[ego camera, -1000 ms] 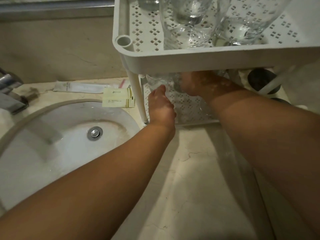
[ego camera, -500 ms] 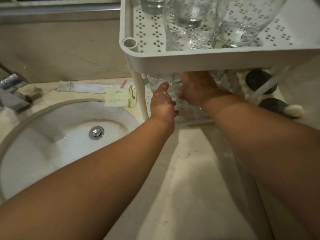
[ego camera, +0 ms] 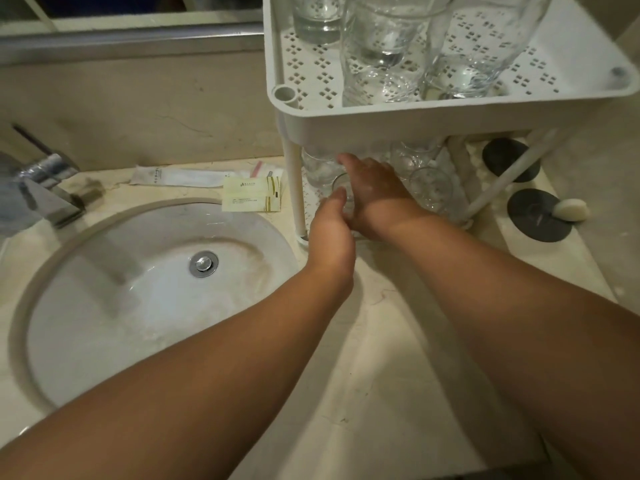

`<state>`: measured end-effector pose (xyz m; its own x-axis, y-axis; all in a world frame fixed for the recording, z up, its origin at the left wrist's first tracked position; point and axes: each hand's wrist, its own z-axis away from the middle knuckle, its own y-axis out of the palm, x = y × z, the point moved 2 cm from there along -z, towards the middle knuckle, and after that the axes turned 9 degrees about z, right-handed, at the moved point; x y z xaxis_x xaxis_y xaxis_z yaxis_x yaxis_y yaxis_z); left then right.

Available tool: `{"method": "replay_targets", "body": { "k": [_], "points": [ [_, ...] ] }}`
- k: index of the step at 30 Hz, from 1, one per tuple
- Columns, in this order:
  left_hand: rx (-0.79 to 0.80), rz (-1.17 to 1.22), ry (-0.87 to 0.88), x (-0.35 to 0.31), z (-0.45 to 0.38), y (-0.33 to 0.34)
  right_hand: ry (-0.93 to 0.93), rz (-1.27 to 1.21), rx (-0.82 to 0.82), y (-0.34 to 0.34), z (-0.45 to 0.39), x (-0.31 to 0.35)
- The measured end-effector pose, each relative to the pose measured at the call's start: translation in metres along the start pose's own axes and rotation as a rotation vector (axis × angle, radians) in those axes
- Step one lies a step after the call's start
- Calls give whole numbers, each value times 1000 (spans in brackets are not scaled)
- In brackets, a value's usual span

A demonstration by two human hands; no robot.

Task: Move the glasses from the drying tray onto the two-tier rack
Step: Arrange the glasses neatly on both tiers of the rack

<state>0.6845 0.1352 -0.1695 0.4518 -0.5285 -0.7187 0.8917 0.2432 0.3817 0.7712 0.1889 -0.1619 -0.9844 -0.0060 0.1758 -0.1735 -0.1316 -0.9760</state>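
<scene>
While both hands work the rack's (ego camera: 450, 116) lower tier, the right hand (ego camera: 372, 195) apparently clasps a glass (ego camera: 343, 190); the left hand (ego camera: 330, 230), fingers relaxed, touches it at 9 o'clock. Seat it flat, clear of neighbouring glasses (ego camera: 431, 190).

rack (ego camera: 398, 116): white, diamond-perforated | glasses (ego camera: 384, 50): clear | discs (ego camera: 538, 216): black

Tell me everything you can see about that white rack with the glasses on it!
The white two-tier rack looks like plastic. Its shelves have little diamond-patterned holes and round corner posts. It stands on the pale counter beside the sink. Clear glasses stand on both tiers. The left hand and right hand reach into the lower tier around a glass.
</scene>
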Motion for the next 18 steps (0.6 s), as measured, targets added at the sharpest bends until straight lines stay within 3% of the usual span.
{"method": "replay_targets", "body": {
  "k": [4,18],
  "points": [
    [34,-14,22,4,10,-7,24,-60,38,10,4,3],
    [-91,-99,55,-3,20,-14,1,-140,-25,19,13,18]
  ]
}}
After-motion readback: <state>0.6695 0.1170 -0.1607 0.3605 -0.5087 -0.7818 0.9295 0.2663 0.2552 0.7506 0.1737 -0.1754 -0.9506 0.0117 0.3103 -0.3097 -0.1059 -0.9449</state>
